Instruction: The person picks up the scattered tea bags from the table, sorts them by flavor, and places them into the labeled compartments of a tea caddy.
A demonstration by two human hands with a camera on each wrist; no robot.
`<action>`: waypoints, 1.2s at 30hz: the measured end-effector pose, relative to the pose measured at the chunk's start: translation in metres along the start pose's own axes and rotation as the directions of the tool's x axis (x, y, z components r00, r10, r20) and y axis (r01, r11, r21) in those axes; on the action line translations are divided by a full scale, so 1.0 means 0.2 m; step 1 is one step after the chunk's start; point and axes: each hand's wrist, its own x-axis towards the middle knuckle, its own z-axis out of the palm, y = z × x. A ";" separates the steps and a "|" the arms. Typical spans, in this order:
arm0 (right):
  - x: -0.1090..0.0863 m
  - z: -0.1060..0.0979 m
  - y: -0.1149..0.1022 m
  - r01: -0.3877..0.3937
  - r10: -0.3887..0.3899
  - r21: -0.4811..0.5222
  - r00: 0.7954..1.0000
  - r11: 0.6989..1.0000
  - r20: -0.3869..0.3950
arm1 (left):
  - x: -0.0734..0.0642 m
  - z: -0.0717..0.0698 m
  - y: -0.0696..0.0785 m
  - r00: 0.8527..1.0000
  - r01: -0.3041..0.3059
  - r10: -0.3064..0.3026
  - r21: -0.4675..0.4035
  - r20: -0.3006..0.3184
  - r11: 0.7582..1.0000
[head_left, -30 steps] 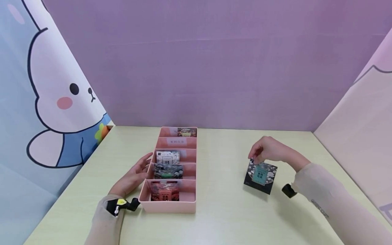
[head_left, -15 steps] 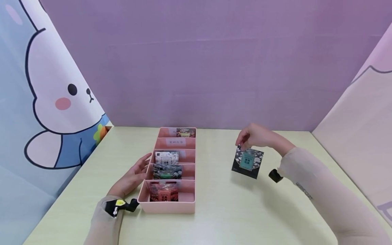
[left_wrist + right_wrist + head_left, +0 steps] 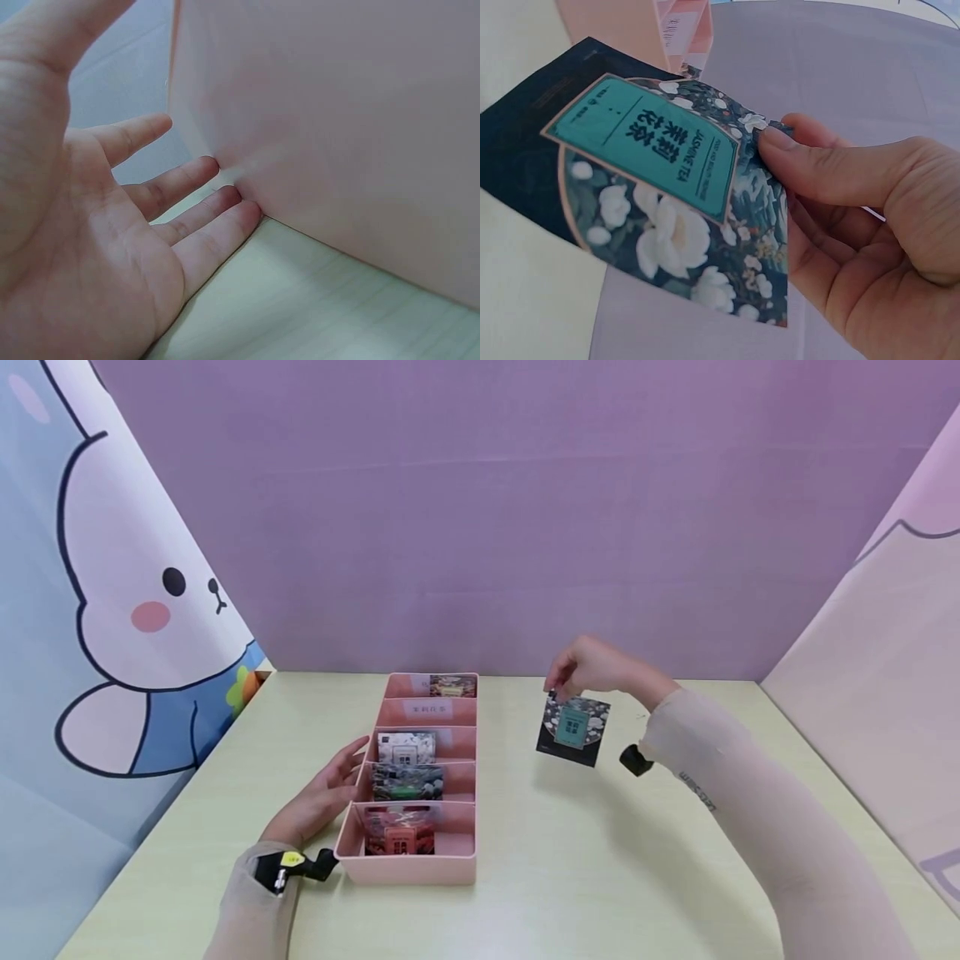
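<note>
Between thumb and fingers, my right hand (image 3: pixel 596 666) pinches a jasmine tea sachet (image 3: pixel 573 727) by its top corner. The sachet is dark with white flowers and a teal label, and it hangs tilted above the table, right of the pink organizer box (image 3: pixel 405 870). In the right wrist view the thumb lies over the flowered end of the sachet (image 3: pixel 645 142). My left hand (image 3: pixel 322 793) rests on the table with fingers loosely extended, fingertips at the box's left side. The left wrist view shows those fingertips (image 3: pixel 251 210) against the pink wall (image 3: pixel 337 150), low down.
Sachets stand in the box's compartments: red (image 3: pixel 400 831) at the front, then green (image 3: pixel 407 782), white (image 3: pixel 406 747), and one (image 3: pixel 453 686) at the back. A labelled divider (image 3: pixel 430 709) shows in the second compartment from the back. Purple cloth (image 3: pixel 525 527) hangs behind the table.
My right hand has carried the jasmine tea sachet leftward and farther back, closer to the box. The left hand has stayed beside the box.
</note>
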 end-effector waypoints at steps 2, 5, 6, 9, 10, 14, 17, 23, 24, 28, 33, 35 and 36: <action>0.03 -0.01 -0.03 -0.001 0.001 0.000 1.000 1.000 -0.012 | 0.00 0.00 0.00 1.000 0.000 0.000 0.000 0.000 1.000; 0.07 -0.03 -0.07 -0.008 0.008 -0.001 1.000 1.000 -0.028 | 0.00 0.00 0.00 1.000 0.001 -0.001 -0.004 0.000 1.000; 0.09 -0.03 -0.09 -0.011 0.011 -0.004 0.999 1.000 -0.033 | 0.00 0.00 0.00 1.000 0.003 -0.003 -0.005 0.000 1.000; 0.13 -0.04 -0.13 -0.024 0.024 -0.007 0.999 1.000 -0.043 | 0.00 0.00 0.00 1.000 0.006 -0.006 -0.005 -0.002 1.000; 0.15 -0.04 -0.14 -0.027 0.027 -0.007 0.999 1.000 -0.046 | 0.00 0.00 0.00 1.000 0.007 -0.007 -0.005 -0.004 1.000; 0.21 -0.04 -0.18 -0.025 0.025 0.003 0.998 1.000 -0.064 | 0.00 0.00 0.00 1.000 0.005 -0.005 -0.002 -0.007 1.000; 0.24 -0.04 -0.21 -0.018 0.021 0.034 0.996 0.999 -0.081 | 0.00 0.00 0.00 1.000 0.003 -0.003 -0.001 -0.005 1.000; 0.31 -0.02 -0.25 0.002 0.013 0.109 0.991 0.994 -0.136 | 0.00 0.00 0.00 1.000 0.012 -0.012 -0.003 -0.003 1.000; 0.32 -0.02 -0.25 0.005 0.012 0.116 0.989 0.993 -0.149 | 0.00 0.00 0.00 1.000 0.012 -0.012 -0.001 -0.005 1.000; 0.37 0.00 -0.26 0.019 0.010 0.135 0.978 0.991 -0.210 | 0.01 0.00 0.00 1.000 0.007 -0.007 -0.006 -0.001 1.000; 0.43 0.06 -0.28 0.063 -0.028 0.127 0.966 0.990 -0.258 | 0.00 0.00 0.00 1.000 0.021 -0.021 0.003 -0.010 1.000; 0.44 0.09 -0.29 0.083 -0.044 0.132 0.961 0.988 -0.274 | 0.00 0.00 -0.01 1.000 0.027 -0.027 0.002 -0.016 1.000; 0.45 0.11 -0.29 0.093 -0.051 0.137 0.957 0.986 -0.284 | 0.00 0.00 -0.01 0.999 0.029 -0.029 0.002 -0.019 1.000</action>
